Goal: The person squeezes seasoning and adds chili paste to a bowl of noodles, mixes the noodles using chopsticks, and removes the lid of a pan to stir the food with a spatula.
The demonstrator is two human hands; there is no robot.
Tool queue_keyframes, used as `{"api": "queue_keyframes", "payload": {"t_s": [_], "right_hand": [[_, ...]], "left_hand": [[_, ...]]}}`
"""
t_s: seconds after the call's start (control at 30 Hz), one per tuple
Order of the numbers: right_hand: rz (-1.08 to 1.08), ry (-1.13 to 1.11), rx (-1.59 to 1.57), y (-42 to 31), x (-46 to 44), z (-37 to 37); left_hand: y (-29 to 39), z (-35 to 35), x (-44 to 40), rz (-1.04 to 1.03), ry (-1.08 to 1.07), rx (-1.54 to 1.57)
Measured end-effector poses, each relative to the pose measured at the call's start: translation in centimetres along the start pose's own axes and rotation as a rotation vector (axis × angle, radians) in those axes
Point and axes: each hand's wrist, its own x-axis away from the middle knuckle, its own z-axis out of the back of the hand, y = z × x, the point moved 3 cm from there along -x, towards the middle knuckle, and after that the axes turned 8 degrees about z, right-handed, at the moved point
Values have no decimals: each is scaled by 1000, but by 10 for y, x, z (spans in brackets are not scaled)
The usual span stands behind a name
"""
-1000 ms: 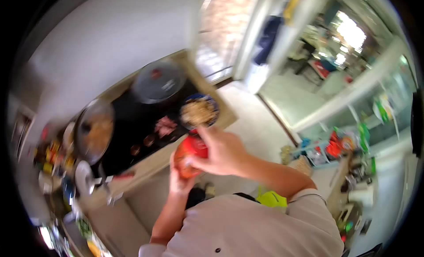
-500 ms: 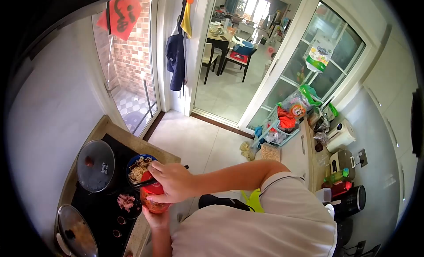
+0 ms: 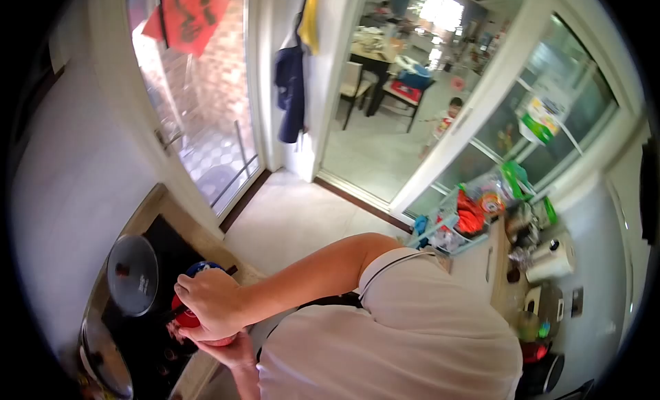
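Note:
My right hand (image 3: 210, 304) is closed over the red lid (image 3: 184, 316) of a jar and also holds dark chopsticks (image 3: 177, 310). Below it, my left hand (image 3: 234, 352) wraps round the jar (image 3: 223, 341), whose body is mostly covered by my fingers. Behind my right hand shows the rim of a blue bowl (image 3: 205, 266); its contents are hidden. A pot with a dark glass lid (image 3: 133, 276) stands on the black cooktop (image 3: 161, 242). Nearer lies a second glass-lidded pan (image 3: 106, 352).
A stone-look counter edge (image 3: 155, 197) borders the cooktop. Glass doors (image 3: 185, 125) stand ahead. Beyond the doorway, a small person (image 3: 447, 121) stands near chairs (image 3: 405, 94). On the right, a rack with bags (image 3: 467, 214) and a white kettle (image 3: 550, 259) line the counter.
The view has shifted, and both hands with the jar appear lower and further left. My right hand has turned over the lid. A small person has come into sight beyond the doorway.

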Motion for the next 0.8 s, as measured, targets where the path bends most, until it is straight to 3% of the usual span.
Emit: {"api": "queue_keyframes", "payload": {"t_s": [0.07, 0.13, 0.17, 0.2, 0.37, 0.4, 0.43, 0.5, 0.57, 0.63, 0.67, 0.73, 0.8], "right_hand": [[112, -128, -57, 3, -2, -2], [325, -260, -88, 4, -7, -10], [449, -294, -61, 9, -10, -8], [540, -325, -76, 6, -14, -10], [850, -264, -286, -9, -37, -10], [822, -164, -372, -6, -43, -14], [786, -62, -447, 1, -50, -22], [312, -124, -533, 50, -57, -58], [-338, -99, -758, 117, -60, -104], [-394, 32, -332, 181, -67, -133], [-393, 17, -329, 203, -63, -149], [-290, -91, 118, 234, -62, -176], [-198, -84, 122, 242, -57, -195]], "left_hand": [[-8, 30, -1, -3, -78, 22], [-6, 26, 5, -38, 68, -48], [2, 49, 1, 36, -105, 84], [1, 51, -3, -58, -14, 57], [10, 23, 25, -223, 48, -14], [13, 37, 23, -220, 75, 224], [18, 47, 28, -54, -282, 299], [26, 75, 35, -84, -124, 267], [34, 83, 47, -152, -135, 287], [41, 94, 56, -208, -141, 310], [44, 98, 62, -237, -178, 296], [50, 95, 69, -289, -304, 282], [49, 98, 76, -334, -281, 293]]}}
